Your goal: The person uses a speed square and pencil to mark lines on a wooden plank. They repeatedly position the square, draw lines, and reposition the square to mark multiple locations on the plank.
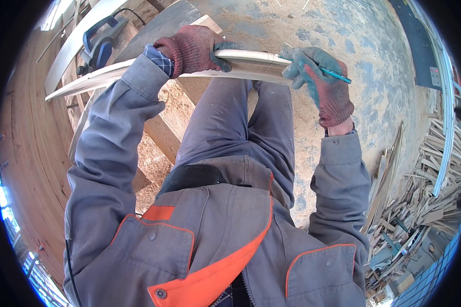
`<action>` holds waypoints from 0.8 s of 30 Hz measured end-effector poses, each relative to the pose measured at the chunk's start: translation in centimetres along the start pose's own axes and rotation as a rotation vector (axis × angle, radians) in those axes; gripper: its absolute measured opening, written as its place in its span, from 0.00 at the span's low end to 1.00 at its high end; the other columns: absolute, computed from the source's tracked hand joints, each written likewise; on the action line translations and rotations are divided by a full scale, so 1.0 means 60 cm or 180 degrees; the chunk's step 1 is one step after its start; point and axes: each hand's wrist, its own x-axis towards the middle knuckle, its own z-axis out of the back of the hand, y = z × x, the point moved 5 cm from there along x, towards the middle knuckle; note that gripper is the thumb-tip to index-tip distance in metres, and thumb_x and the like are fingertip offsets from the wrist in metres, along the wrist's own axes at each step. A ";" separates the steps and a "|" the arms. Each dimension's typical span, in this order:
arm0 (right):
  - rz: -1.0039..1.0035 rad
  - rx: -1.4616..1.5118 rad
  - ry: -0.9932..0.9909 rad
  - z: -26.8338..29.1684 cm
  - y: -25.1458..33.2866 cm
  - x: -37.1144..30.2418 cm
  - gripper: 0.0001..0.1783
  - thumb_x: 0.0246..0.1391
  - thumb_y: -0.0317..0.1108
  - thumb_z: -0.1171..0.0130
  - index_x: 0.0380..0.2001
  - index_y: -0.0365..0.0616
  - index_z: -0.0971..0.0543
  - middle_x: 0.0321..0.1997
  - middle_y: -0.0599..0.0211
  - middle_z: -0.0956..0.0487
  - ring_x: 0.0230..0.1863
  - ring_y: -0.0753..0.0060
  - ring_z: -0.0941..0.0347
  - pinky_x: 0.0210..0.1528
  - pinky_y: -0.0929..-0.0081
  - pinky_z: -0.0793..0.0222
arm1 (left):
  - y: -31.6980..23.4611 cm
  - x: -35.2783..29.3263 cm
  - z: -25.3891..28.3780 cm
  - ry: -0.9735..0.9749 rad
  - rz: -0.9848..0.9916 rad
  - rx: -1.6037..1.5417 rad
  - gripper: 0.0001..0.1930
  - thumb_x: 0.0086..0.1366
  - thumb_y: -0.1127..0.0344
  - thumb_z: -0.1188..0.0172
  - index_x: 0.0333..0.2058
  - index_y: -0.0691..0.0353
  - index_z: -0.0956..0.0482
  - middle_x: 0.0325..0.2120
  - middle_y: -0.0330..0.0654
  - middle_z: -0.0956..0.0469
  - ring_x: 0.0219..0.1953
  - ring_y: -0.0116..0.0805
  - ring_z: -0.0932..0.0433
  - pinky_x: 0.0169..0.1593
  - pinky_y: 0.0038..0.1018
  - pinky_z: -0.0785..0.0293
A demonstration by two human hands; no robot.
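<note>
Left hand (192, 48) wrapped round pale board (138, 69), long axis running left-right, right hand (325, 84) steadying its end, fingers pinching pencil (322, 71).

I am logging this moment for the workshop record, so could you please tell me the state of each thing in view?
Left hand: gloved, gripping the wooden strip.
Right hand: gloved, holding the pencil, fingers against the strip's end.
Wooden strip: held level, off the floor.
Pencil: held, tip at the strip.
Power tool: lying on the boards, untouched.
Offcut pile: loose, heaped on the floor.
</note>
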 end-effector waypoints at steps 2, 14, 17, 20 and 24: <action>-0.0030 -0.0179 -0.0095 0.000 0.001 -0.003 0.12 0.68 0.26 0.40 0.50 0.32 0.17 0.38 0.55 0.12 0.36 0.67 0.13 0.33 0.74 0.19 | 0.000 0.000 -0.001 -0.0027 -0.0041 0.0015 0.34 0.56 0.40 0.25 0.62 0.35 0.20 0.43 0.40 0.12 0.48 0.45 0.14 0.53 0.39 0.19; -0.0430 0.0216 -0.0296 -0.016 0.016 -0.069 0.24 0.71 0.44 0.44 0.47 0.27 0.16 0.29 0.55 0.15 0.23 0.72 0.20 0.24 0.78 0.24 | -0.061 -0.075 -0.048 -0.0257 -0.0200 0.0488 0.25 0.64 0.48 0.35 0.60 0.36 0.20 0.40 0.37 0.17 0.49 0.41 0.17 0.48 0.37 0.17; -0.0682 0.0256 -0.0242 -0.023 0.011 -0.096 0.24 0.71 0.44 0.44 0.46 0.29 0.15 0.28 0.56 0.15 0.23 0.72 0.19 0.24 0.78 0.24 | -0.080 -0.098 -0.072 -0.0070 -0.0167 0.0633 0.27 0.63 0.52 0.33 0.62 0.41 0.21 0.48 0.37 0.19 0.55 0.39 0.19 0.54 0.38 0.18; -0.1010 0.0443 -0.0281 -0.030 0.000 -0.121 0.21 0.71 0.41 0.42 0.46 0.29 0.16 0.28 0.54 0.14 0.25 0.70 0.18 0.24 0.77 0.23 | -0.102 -0.127 -0.089 -0.0192 -0.0246 0.0837 0.29 0.60 0.57 0.34 0.62 0.42 0.22 0.50 0.39 0.20 0.56 0.42 0.20 0.56 0.38 0.19; -0.1657 0.0674 -0.0260 -0.039 -0.022 -0.157 0.15 0.68 0.26 0.42 0.50 0.23 0.20 0.40 0.44 0.13 0.32 0.56 0.14 0.28 0.70 0.18 | -0.131 -0.158 -0.124 -0.0482 -0.0260 0.0874 0.32 0.52 0.60 0.29 0.59 0.40 0.20 0.54 0.38 0.21 0.57 0.44 0.21 0.56 0.38 0.18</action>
